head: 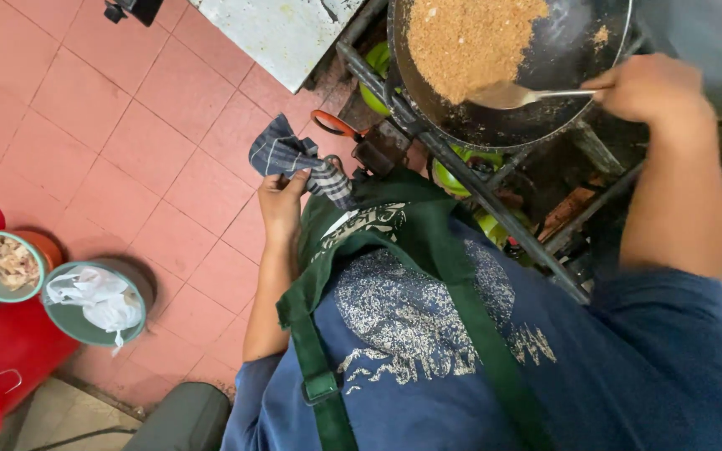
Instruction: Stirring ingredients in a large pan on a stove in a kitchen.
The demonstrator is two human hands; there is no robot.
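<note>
My right hand (649, 86) grips the handle of a metal spatula (516, 96) whose blade rests in a large dark wok (561, 63) at the top. A heap of golden-brown crumbs (470, 38) fills the wok's left side. My left hand (282, 209) hangs by my hip and holds a blue-grey checked cloth (290, 154). I wear a blue printed shirt and a green apron (428, 250).
The wok sits on a dark metal stove frame (478, 188) with green burner parts below. Red floor tiles (127, 142) spread to the left. Two teal bowls, one with scraps (6, 263) and one with white plastic (98, 301), stand on red containers at lower left.
</note>
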